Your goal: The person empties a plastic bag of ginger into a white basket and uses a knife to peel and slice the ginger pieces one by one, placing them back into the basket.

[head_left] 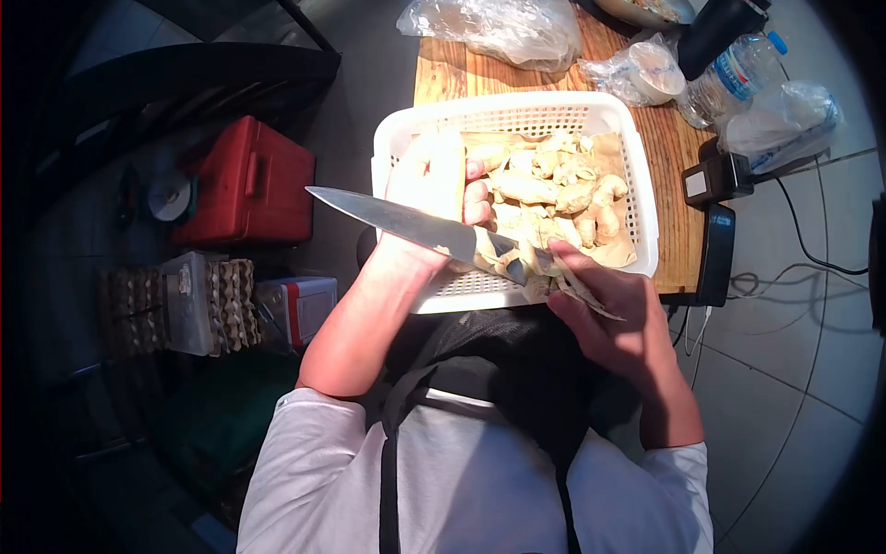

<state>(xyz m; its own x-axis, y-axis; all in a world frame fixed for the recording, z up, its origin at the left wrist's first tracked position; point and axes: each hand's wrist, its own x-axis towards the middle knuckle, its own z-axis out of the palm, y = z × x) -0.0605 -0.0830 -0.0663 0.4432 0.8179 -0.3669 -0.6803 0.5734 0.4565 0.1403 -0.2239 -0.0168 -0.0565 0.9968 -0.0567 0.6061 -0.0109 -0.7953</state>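
Note:
My right hand is closed on a kitchen knife, its long blade pointing left across my left wrist. Curled pale peelings cling around the blade's near end and by my right fingers; the handle is hidden. My left hand, washed out by sunlight, is closed with curled fingertips around what looks like a pale piece of ginger. Both hands are over the near and left side of a white perforated basket. Inside it lie several knobbly ginger pieces on brown lining.
The basket overhangs the near end of a wooden table. A plastic bag, a water bottle and a black power adapter surround it. Left on the floor are a red cooler box and egg trays. Cables run at right.

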